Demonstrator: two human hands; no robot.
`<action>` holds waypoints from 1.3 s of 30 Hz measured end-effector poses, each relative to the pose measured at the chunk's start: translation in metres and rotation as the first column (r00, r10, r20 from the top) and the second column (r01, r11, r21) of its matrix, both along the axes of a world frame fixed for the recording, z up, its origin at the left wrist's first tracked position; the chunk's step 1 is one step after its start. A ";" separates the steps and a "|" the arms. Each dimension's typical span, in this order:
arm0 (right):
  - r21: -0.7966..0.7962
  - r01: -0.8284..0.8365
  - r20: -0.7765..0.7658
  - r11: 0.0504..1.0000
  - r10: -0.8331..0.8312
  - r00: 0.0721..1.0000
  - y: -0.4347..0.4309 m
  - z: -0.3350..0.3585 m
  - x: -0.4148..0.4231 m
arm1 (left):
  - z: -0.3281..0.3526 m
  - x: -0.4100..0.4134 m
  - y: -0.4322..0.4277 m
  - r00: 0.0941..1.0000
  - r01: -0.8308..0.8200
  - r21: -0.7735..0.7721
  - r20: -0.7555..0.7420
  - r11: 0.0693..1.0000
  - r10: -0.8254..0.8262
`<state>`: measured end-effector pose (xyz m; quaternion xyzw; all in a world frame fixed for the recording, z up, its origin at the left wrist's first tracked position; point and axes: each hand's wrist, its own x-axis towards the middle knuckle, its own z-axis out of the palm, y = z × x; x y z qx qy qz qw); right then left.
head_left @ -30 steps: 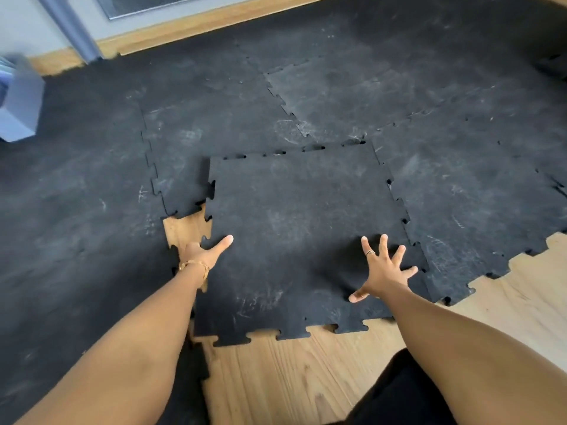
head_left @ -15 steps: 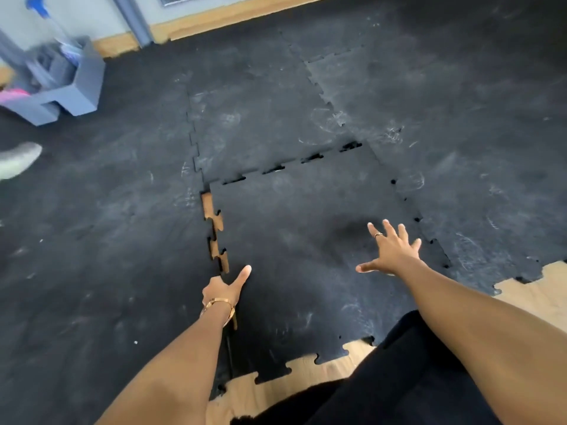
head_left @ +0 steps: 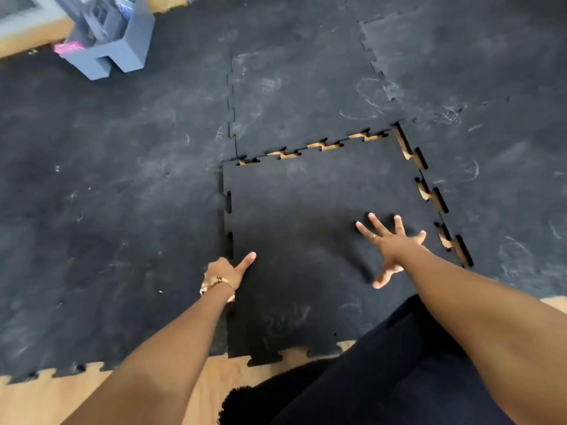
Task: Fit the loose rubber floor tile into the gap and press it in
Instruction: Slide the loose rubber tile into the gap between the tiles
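The loose black rubber tile (head_left: pixel 306 210) lies flat in the gap among the laid interlocking mats (head_left: pixel 107 210). Its left edge butts against the neighbouring mat. Thin strips of wood floor show along its far edge (head_left: pixel 325 146) and its right edge (head_left: pixel 429 194), where the teeth are not meshed. My left hand (head_left: pixel 227 269) sits at the tile's left seam, fingers curled at the edge and thumb stretched onto the tile. My right hand (head_left: pixel 389 243) lies flat on the tile's right half with fingers spread.
A grey plastic caddy (head_left: pixel 113 41) with supplies stands on the mats at the far left. Bare wood floor (head_left: pixel 46 394) runs along the near side. My dark-clothed leg (head_left: pixel 383 378) covers the tile's near right corner.
The tile has slid left. The wood gap on its left side has closed, and wood now shows along the far and right edges. Both hands stayed on the tile.
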<state>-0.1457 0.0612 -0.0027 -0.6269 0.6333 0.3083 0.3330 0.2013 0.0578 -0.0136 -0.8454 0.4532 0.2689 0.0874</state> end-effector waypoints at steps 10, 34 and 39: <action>-0.122 0.050 0.051 0.991 -0.044 0.998 0.009 -0.011 -0.009 | 0.002 -0.020 -0.012 0.872 0.314 0.226 0.317 0.922 -0.374; -0.239 0.721 -0.105 0.651 -0.755 0.647 0.007 -0.014 -0.022 | -0.009 -0.084 -0.012 0.993 0.085 -0.015 0.084 0.996 -0.083; -0.264 0.719 -0.101 0.643 -0.760 0.642 0.007 -0.010 -0.018 | -0.006 -0.085 -0.014 0.995 0.071 -0.020 0.069 0.997 -0.070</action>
